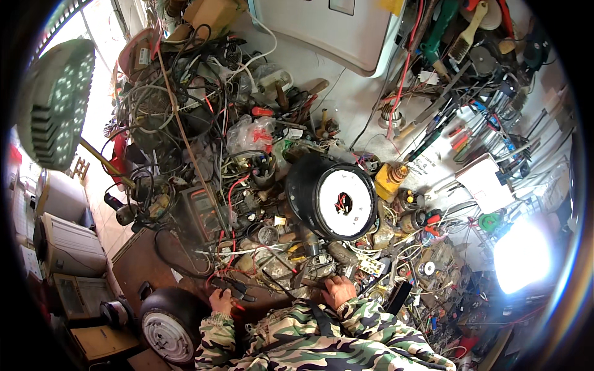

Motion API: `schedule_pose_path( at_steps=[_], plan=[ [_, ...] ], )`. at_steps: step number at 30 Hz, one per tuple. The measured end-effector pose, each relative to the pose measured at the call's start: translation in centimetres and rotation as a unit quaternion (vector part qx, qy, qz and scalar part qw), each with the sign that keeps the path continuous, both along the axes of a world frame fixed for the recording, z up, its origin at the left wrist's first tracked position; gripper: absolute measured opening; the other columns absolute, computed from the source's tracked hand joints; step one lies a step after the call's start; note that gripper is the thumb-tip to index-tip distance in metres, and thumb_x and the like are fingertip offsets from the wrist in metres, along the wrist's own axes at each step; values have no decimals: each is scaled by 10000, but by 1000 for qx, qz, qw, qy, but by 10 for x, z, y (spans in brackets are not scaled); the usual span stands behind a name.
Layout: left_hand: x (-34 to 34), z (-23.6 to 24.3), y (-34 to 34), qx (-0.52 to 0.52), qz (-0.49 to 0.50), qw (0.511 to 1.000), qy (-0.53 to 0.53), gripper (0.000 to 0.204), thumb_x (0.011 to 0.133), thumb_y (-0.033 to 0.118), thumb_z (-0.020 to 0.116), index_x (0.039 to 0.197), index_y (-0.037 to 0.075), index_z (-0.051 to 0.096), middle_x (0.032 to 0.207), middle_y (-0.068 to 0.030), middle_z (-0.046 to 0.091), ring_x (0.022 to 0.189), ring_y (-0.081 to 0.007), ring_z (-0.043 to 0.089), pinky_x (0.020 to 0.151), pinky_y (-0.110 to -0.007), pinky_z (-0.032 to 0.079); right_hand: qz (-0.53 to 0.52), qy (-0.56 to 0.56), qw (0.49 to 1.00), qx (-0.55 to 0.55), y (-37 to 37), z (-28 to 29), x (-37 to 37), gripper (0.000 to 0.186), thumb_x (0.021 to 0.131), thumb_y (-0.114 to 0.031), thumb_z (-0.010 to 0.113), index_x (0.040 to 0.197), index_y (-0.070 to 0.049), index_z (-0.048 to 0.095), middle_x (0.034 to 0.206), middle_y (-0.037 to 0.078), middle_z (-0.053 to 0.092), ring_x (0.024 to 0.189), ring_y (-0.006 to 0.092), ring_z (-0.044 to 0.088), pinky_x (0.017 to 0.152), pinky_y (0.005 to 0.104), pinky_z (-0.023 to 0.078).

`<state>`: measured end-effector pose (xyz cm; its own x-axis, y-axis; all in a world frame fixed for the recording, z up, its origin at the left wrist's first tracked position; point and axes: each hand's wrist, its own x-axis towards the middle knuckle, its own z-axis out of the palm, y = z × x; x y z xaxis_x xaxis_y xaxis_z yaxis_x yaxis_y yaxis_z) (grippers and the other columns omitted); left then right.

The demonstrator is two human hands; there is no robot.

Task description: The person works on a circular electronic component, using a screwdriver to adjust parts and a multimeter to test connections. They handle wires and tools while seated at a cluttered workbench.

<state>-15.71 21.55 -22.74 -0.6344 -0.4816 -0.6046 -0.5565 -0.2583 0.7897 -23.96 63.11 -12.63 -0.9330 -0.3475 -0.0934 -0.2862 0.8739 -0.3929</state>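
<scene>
My left hand (221, 302) is at the bench's front edge, its fingers curled near a small red piece; what they grip is too small to make out. Just beyond it lie dark-handled pliers (240, 290). To the right, my right hand (339, 292) is bent over the bench next to a flat brown piece (313, 284), and whatever its fingers close on is hidden. Farther back stands a black round housing with a white disc face (337, 201), red wires showing in its centre hole. A black tyred wheel with a white hub (166, 334) sits left of my left arm.
Tangled cables (161, 99), a multimeter (201, 207) and loose parts crowd the brown bench (139, 263). A yellow bottle (390, 179) stands behind the housing. Tools hang on the right wall, near a bright lamp (521, 253). A green perforated shade (55, 105) hangs upper left.
</scene>
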Motion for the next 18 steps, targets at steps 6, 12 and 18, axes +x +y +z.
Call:
schedule_pose_path(
  at_steps=[6, 12, 18],
  plan=[
    [-17, 41, 19, -31, 37, 998, -41, 230, 978, 154, 682, 1083, -39, 615, 832, -66, 652, 619, -175, 684, 496, -290, 511, 11, -13, 1000, -23, -4, 7, -9, 298, 796, -281, 772, 1003, -78, 706, 936, 139, 684, 896, 367, 632, 775, 484, 529],
    [-20, 33, 5, 14, 1, 998, -61, 248, 978, 189, 700, 1086, -17, 613, 812, -100, 687, 621, -207, 705, 494, -294, 516, 1, -11, 999, -44, -1, 13, -12, 281, 800, -256, 786, 997, -70, 711, 907, 142, 678, 875, 381, 643, 762, 486, 531],
    [-18, 27, 0, 41, -26, 997, -59, 212, 966, 200, 715, 1033, 23, 621, 775, -104, 681, 621, -230, 703, 496, -327, 519, -170, 36, 966, -194, 20, 39, -50, 226, 888, -220, 764, 958, -8, 724, 886, 198, 697, 823, 403, 678, 722, 475, 548]
  ],
)
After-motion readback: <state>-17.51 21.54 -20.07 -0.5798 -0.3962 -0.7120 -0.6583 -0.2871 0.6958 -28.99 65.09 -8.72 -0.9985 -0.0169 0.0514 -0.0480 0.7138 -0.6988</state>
